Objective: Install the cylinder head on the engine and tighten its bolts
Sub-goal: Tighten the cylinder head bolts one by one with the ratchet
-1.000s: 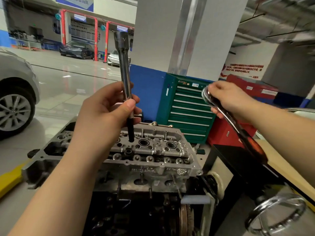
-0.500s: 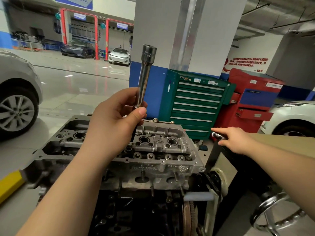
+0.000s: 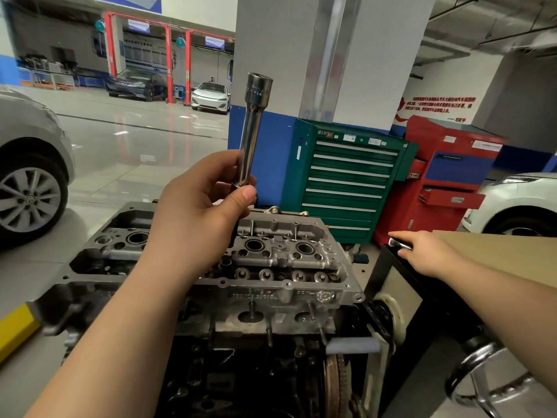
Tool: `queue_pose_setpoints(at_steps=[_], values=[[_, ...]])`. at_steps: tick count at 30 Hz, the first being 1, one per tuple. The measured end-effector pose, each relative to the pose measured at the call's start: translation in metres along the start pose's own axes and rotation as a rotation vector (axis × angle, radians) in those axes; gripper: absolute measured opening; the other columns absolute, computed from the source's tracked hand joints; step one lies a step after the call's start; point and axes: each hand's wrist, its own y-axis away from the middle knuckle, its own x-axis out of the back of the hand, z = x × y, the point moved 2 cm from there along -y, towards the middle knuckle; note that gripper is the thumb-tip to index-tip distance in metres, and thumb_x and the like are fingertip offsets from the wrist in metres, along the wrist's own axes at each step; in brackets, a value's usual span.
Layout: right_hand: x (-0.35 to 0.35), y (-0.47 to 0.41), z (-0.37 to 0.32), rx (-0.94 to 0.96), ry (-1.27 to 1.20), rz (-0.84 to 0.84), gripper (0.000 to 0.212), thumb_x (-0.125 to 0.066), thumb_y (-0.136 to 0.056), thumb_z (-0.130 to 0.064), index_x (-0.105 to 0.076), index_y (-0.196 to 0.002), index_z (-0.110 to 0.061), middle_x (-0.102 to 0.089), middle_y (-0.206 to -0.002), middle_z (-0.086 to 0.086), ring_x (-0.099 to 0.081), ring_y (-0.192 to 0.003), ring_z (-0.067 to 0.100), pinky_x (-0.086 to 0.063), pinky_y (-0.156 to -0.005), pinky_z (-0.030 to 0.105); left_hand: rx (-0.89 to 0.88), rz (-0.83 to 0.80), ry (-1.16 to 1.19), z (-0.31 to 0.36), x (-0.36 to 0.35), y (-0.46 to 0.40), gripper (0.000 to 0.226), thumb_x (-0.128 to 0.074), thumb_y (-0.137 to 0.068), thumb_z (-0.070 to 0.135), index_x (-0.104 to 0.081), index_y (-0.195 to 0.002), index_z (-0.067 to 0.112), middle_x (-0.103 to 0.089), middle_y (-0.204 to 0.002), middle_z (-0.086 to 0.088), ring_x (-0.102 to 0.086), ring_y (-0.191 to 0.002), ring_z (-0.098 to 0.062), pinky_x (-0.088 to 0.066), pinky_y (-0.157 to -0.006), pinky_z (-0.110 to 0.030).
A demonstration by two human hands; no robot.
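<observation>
Ratchet (image 3: 399, 244) is down on the bench (image 3: 494, 251) now, at its left edge, where a second ago it was up in the air in the right hand (image 3: 429, 254). That hand lies over it with the fingers fairly straight along the handle; whether it has let go or merely rests there I cannot tell, since only the chrome tip shows past the fingertips.

The left hand (image 3: 197, 206) pinches the lower end of a long socket (image 3: 252, 128) between thumb and fingers, holding it nearly upright, open end up, above the head (image 3: 271, 260). Half a second back it sat much the same; a second back it was held lower and straighter, its dark end reaching down toward the head.

The head itself sits on the engine (image 3: 241, 372), square on the block as far as I can see, with spark plug wells and bolt holes showing on top. I cannot make out whether bolts are in.

My reading: the two tools have been split, so no tightening is happening just now. Either the socket is being checked or swapped, or a different driver is wanted. Bolts look unfinished until the tool goes back together.

Behind stand a green cabinet (image 3: 346, 179) and a red one (image 3: 446, 176).
</observation>
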Motion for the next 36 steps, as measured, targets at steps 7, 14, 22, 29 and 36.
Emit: queue_pose_setpoints(at_steps=[7, 14, 22, 29, 36], values=[[0.007, 0.012, -0.01, -0.026, 0.086, -0.036, 0.069, -0.059, -0.098, -0.01, -0.043, -0.154, -0.047, -0.054, -0.139, 0.009, -0.06, -0.12, 0.033, -0.054, -0.092, 0.037, 0.029, -0.003, 0.013, 0.0, -0.001, 0.001, 0.033, -0.069, -0.098, 0.006, -0.071, -0.121, 0.031, -0.076, -0.104, 0.011, -0.076, -0.094, -0.018, -0.065, -0.082, -0.036], [0.041, 0.042, -0.073, 0.09, -0.21, 0.299, 0.039, -0.06, -0.097, -0.011, -0.068, -0.132, -0.028, -0.068, -0.131, 0.002, -0.059, -0.123, 0.026, -0.049, -0.108, 0.044, 0.047, -0.003, 0.029, 0.0, 0.0, 0.001, 0.032, -0.068, -0.099, 0.007, -0.07, -0.125, 0.027, -0.076, -0.104, 0.011, -0.076, -0.093, -0.015, -0.065, -0.082, -0.036], [0.065, 0.123, -0.265, 0.491, -0.896, 0.018, 0.019, -0.069, -0.096, -0.027, -0.076, -0.111, -0.035, -0.078, -0.103, -0.015, -0.072, -0.1, 0.0, -0.055, -0.095, 0.031, 0.067, 0.005, 0.048, -0.001, 0.001, -0.002, 0.034, -0.063, -0.101, 0.002, -0.066, -0.13, 0.02, -0.076, -0.109, 0.005, -0.077, -0.1, -0.01, -0.062, -0.093, -0.045], [0.028, 0.148, -0.305, 0.595, -0.977, -0.124, 0.022, -0.071, -0.095, -0.025, -0.076, -0.112, -0.039, -0.079, -0.102, -0.012, -0.073, -0.101, 0.008, -0.057, -0.098, 0.045, 0.061, 0.03, 0.023, -0.001, 0.01, -0.003, 0.034, -0.063, -0.1, 0.003, -0.069, -0.129, 0.02, -0.078, -0.107, 0.007, -0.076, -0.097, -0.007, -0.063, -0.091, -0.041], [0.022, 0.146, -0.306, 0.651, -0.834, -0.078, 0.007, -0.073, -0.094, -0.03, -0.079, -0.099, -0.031, -0.075, -0.081, -0.017, -0.065, -0.067, 0.0, -0.045, -0.065, 0.025, 0.069, -0.033, 0.008, -0.001, 0.008, -0.003, 0.031, -0.064, -0.1, 0.003, -0.069, -0.126, 0.019, -0.078, -0.105, 0.005, -0.078, -0.092, -0.01, -0.063, -0.089, -0.043]])
